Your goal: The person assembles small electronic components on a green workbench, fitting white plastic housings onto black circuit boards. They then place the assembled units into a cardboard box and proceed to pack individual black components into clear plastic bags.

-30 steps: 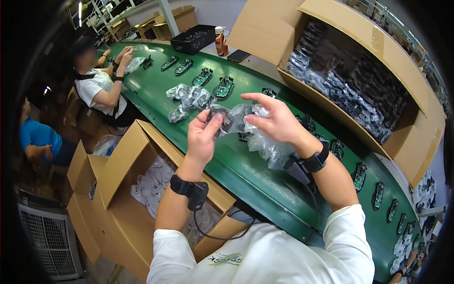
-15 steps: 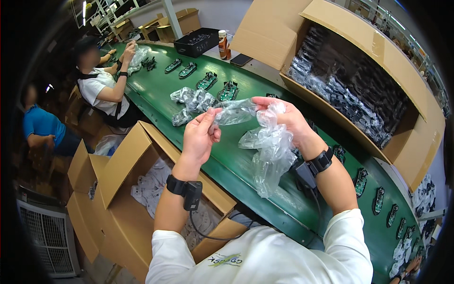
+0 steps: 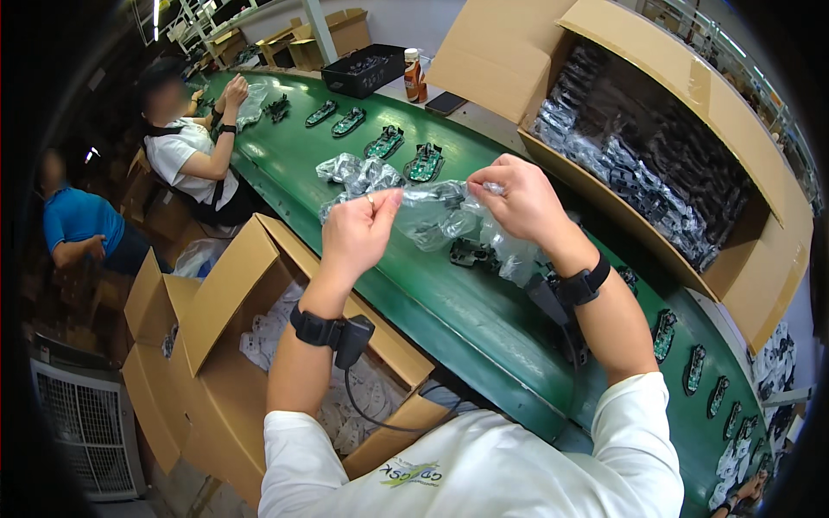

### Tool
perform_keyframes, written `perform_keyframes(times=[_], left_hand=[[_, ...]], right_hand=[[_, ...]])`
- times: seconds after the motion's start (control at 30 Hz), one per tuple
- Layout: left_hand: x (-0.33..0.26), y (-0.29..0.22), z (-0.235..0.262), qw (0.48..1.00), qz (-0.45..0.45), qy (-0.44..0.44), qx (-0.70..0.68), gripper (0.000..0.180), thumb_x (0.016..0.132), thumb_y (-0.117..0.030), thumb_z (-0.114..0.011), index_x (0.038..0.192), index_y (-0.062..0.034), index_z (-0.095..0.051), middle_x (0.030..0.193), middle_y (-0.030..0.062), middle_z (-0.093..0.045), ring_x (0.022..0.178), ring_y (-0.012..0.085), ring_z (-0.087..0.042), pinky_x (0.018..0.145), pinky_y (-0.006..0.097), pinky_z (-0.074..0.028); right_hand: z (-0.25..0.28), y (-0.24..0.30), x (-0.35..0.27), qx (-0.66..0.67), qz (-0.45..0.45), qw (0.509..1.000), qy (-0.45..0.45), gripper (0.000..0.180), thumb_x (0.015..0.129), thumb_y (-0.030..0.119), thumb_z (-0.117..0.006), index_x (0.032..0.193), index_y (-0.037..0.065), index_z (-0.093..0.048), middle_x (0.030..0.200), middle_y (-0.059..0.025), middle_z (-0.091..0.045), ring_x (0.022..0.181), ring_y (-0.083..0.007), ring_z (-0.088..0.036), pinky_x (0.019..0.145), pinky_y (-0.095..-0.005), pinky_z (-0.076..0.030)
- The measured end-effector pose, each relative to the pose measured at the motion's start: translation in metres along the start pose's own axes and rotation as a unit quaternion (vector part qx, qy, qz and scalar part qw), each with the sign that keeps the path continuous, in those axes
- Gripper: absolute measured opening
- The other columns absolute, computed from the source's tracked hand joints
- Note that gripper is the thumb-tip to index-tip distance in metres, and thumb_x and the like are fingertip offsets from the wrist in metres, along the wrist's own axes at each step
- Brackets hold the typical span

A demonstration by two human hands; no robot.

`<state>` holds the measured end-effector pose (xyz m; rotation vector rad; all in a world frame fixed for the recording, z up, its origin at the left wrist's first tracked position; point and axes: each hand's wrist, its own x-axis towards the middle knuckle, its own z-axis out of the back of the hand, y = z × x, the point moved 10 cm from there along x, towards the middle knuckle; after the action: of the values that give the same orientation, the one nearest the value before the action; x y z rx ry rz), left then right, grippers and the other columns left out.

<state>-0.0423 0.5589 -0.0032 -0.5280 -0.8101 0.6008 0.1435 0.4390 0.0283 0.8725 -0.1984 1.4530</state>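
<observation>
A clear plastic bag (image 3: 425, 226) is stretched between my two hands over the green conveyor belt (image 3: 423, 302). My left hand (image 3: 356, 231) pinches one end between thumb and fingers. On the other end, my right hand (image 3: 518, 197) is closed, with loose film hanging beneath it. Just below the bag a black part (image 3: 471, 252) shows; whether it lies on the belt or touches the film I cannot tell. Behind my left hand lie crumpled clear bags with dark parts (image 3: 361, 175). Beyond the bag sits a green circuit board in a black housing (image 3: 424, 162).
A large cardboard box (image 3: 751, 259) of bagged dark parts stands at the back right. Another open box (image 3: 211, 302) holds pale parts at left. More circuit boards (image 3: 693, 369) line the belt. A black bin (image 3: 363, 73), bottle (image 3: 414, 76) and phone (image 3: 445, 104) stand behind. A co-worker (image 3: 194, 147) sits left.
My left hand has turned, its back now upward. The long film dangling under my right hand has been drawn up and hangs shorter; a black part below it has come into sight.
</observation>
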Motion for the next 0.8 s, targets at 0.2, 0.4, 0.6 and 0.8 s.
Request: perform_keyframes(times=[0.2,0.4,0.6,0.8], left_hand=[[0.021,-0.005,0.011,0.98,-0.049,-0.08,-0.177,0.027,0.101,-0.024,-0.066,0.109,-0.0005,-0.076,0.061,-0.0052,-0.054,0.058,0.0012,-0.042,0.052,0.022,-0.037],[0.027,-0.017,-0.011,0.966,-0.096,0.038,-0.238,0.028,0.103,-0.022,-0.063,0.114,0.0012,-0.074,0.085,-0.0032,-0.069,0.074,0.0023,-0.053,0.067,0.019,-0.045],[0.025,-0.014,-0.009,0.943,-0.076,0.076,-0.316,0.026,0.104,-0.019,-0.061,0.116,0.0012,-0.073,0.091,-0.0031,-0.068,0.077,0.0024,-0.052,0.068,0.018,-0.043],[0.04,0.024,-0.013,0.958,-0.026,0.041,-0.284,0.029,0.104,-0.019,-0.061,0.122,0.001,-0.07,0.084,-0.0049,-0.063,0.069,0.0003,-0.049,0.06,0.016,-0.04]], right_hand=[[0.018,-0.003,0.012,0.054,-0.028,0.998,-0.03,0.018,0.085,0.021,-0.075,0.099,0.011,-0.08,0.084,-0.0154,-0.064,0.079,-0.0321,-0.064,0.073,-0.0399,-0.051],[0.003,-0.017,0.02,0.102,-0.004,0.994,-0.039,0.023,0.088,0.025,-0.076,0.101,0.005,-0.075,0.1,-0.016,-0.069,0.092,-0.0322,-0.068,0.084,-0.039,-0.053],[-0.023,-0.032,0.01,0.172,-0.028,0.985,-0.011,0.03,0.088,0.024,-0.074,0.112,0.006,-0.071,0.099,-0.0191,-0.073,0.089,-0.029,-0.072,0.08,-0.0378,-0.055],[0.003,-0.018,0.017,0.068,-0.038,0.997,-0.026,0.021,0.088,0.022,-0.069,0.095,0.002,-0.068,0.078,-0.0216,-0.068,0.073,-0.0371,-0.067,0.069,-0.0391,-0.054]])
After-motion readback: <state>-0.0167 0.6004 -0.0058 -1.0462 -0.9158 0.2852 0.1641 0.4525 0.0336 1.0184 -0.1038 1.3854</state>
